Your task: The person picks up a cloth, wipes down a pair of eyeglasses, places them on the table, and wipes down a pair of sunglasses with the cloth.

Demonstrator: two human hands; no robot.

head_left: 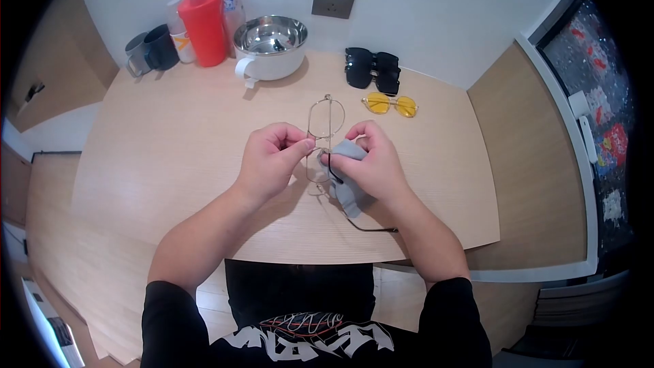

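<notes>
Thin-rimmed eyeglasses point(344, 114) with clear lenses are held up on end over the table, one lens above the other. My left hand point(271, 162) pinches the frame near the bridge between thumb and fingers. A grey cleaning cloth point(353, 194) hangs from my right hand point(379, 163), whose thumb and fingers are closed on it beside the lower lens. Part of that lens is covered by the cloth and fingers. One dark-tipped temple point(373, 230) sticks out below the cloth toward my right forearm.
Yellow-lensed glasses point(390, 105) and several dark sunglasses point(372, 69) lie at the back right. Along the wall stand a white bowl with steel lining point(271, 61), a red bottle point(204, 31), a clear bottle point(233, 10) and two mugs point(161, 48). A wooden panel point(538, 157) borders the right side.
</notes>
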